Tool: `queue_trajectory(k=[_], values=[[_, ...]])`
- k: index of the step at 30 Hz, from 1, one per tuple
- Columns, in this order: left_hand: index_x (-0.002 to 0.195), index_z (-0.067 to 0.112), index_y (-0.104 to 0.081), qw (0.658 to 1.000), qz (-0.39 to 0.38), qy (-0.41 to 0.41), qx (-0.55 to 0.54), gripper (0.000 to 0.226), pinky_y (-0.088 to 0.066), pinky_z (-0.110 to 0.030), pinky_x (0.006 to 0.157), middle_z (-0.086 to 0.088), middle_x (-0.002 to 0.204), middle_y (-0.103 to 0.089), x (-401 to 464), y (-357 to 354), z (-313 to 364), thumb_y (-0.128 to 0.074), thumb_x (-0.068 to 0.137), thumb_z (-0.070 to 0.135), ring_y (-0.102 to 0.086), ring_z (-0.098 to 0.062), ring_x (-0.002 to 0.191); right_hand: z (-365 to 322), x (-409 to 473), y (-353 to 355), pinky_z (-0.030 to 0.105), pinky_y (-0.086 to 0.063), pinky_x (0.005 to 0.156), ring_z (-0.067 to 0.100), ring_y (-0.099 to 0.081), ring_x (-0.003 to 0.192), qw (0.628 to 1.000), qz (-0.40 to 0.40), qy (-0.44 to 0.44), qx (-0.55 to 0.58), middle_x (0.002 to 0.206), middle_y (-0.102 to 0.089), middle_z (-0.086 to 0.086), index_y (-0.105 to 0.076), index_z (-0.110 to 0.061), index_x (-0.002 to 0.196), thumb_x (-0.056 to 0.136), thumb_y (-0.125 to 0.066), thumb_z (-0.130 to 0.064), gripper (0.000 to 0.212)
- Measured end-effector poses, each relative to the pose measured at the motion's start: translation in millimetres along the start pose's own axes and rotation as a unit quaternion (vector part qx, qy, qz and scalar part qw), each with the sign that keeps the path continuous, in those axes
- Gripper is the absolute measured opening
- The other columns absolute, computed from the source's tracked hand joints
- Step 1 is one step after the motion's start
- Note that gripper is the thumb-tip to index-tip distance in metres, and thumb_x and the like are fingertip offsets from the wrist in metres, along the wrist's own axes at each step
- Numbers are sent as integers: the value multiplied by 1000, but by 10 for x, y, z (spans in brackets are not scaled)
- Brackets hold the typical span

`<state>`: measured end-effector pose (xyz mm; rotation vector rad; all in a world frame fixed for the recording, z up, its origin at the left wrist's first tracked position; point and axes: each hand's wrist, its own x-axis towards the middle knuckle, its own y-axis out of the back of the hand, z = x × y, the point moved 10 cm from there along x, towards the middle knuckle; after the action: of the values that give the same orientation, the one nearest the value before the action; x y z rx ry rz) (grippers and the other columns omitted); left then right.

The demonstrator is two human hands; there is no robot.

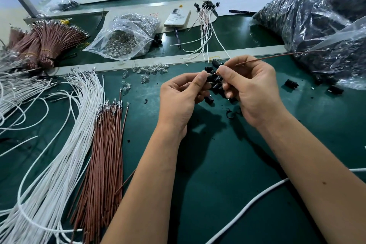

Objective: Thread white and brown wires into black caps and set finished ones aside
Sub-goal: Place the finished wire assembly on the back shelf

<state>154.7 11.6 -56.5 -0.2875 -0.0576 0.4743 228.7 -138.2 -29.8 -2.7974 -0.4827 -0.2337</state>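
Both bare forearms reach in from the bottom edge, hands meeting above the green bench mat (217, 164). Right hand (255, 93): thumb and forefinger pressed together, pinching a brown wire (277, 56) near its end; the rest of the wire runs up and right toward the bag of black caps (316, 18). Left hand (180, 99): fingers curled, tips pinching a black cap (210, 79); wire end meets the cap between the two hands. Cannot tell whether the wire is inside the cap.

Loose black caps (213, 98) lie on the mat directly under the hands. Left of the hands: brown wire bundle (105, 164), then white wire bundle (65, 144). Beyond the hands, finished capped wires (206, 25) lie beside a phone (177, 18). Clear bulbs (148, 69) are scattered near a clear zip bag (126, 35).
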Motion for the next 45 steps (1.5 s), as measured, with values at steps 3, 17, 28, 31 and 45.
queue_trajectory(k=[3, 17, 28, 31, 45], values=[[89, 6, -75, 1000, 3, -1, 4, 13, -50, -20, 58, -6, 71, -71, -3, -6, -1, -73, 91, 18, -61, -13, 58, -25, -21, -16, 22, -44, 44, 12, -57, 50, 998, 3, 28, -53, 62, -68, -3, -68, -9, 85, 88, -79, -3, 13], [93, 0, -73, 994, -63, -42, 79, 13, -51, -20, 61, -14, 76, -75, -66, -182, 85, -80, 82, 1, -64, -14, 61, 77, -32, -77, 18, -42, 50, 11, -61, 63, 995, -37, -48, -76, 81, -76, 4, -80, -15, 84, 96, -71, -20, 16], [89, 16, -71, 992, 20, 42, -119, 13, -40, -31, 86, -3, 92, -73, -9, 39, 58, -77, 77, 14, -62, -16, 90, -226, -200, -323, 9, -42, 64, 6, -61, 65, 911, -21, 143, -386, 76, -70, -12, -75, -18, 89, 91, -80, -30, 13], [91, 14, -70, 990, 2, 62, -124, 10, -40, -34, 91, -6, 90, -72, -26, -60, -18, -72, 86, 6, -61, -22, 93, -226, -202, -339, 14, -45, 65, 2, -60, 62, 920, -22, 142, -364, 74, -70, -12, -78, -16, 88, 92, -78, -20, 5], [113, 8, -63, 954, 84, 25, -288, 19, -53, -19, 52, -6, 88, -73, 176, 633, 729, -63, 95, 14, -67, -11, 63, 173, -486, -1023, 32, -53, 68, 15, -63, 67, 808, -395, 42, -435, 71, -68, 0, -71, -20, 78, 87, -77, -15, 12]])
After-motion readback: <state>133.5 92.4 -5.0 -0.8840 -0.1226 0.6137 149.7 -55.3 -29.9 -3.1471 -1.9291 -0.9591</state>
